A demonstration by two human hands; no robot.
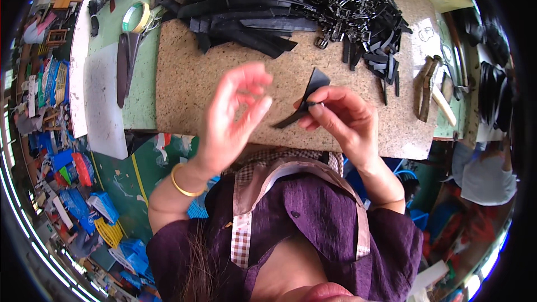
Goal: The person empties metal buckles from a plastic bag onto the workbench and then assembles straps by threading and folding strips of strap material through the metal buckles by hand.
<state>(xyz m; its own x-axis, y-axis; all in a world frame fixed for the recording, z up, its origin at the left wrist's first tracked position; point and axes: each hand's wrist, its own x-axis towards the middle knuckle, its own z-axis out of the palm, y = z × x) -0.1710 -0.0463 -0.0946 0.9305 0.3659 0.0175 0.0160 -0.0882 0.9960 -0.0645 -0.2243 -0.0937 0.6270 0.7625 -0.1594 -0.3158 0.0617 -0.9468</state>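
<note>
Right hand [341, 117] pinches a black strap piece [305, 103] between thumb and fingertips — its grip clenched on the strap, held just above the speckled table [184, 84] near the front edge. Left hand [232, 114] is raised beside it, fingers spread, grip released and holding nothing. Behind them lie a heap of black straps [240, 11] and a pile of metal buckles [347, 0] — shears [126, 61] rest at left.

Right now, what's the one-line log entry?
right hand: pinches black strip | left hand: open, empty | strip pile, buckles on board
</note>
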